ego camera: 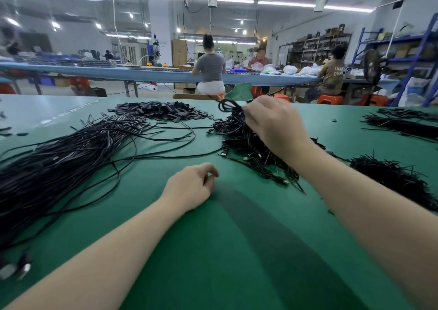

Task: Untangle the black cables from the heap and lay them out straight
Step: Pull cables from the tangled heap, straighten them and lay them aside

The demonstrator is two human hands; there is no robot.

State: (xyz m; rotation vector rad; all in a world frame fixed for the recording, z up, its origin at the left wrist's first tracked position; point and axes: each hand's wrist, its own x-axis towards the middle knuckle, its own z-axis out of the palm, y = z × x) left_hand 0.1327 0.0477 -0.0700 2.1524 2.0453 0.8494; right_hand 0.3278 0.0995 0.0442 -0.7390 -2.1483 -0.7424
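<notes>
The right hand (pixel 272 122) holds a coiled black cable (pixel 228 106) in a pinching grip above the tangled heap (pixel 248 144) on the green bench (pixel 213 250), its loops pointing left. The left hand (pixel 192 186) rests on the bench, fingers loosely curled, apparently holding nothing. The straightened cables (pixel 71 153) lie at left, their long axis running from near-left to far-right.

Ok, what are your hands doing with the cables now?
Right hand pinches coiled cable above heap. Left hand rests on table, holds nothing. Straightened cables lie left.
</notes>
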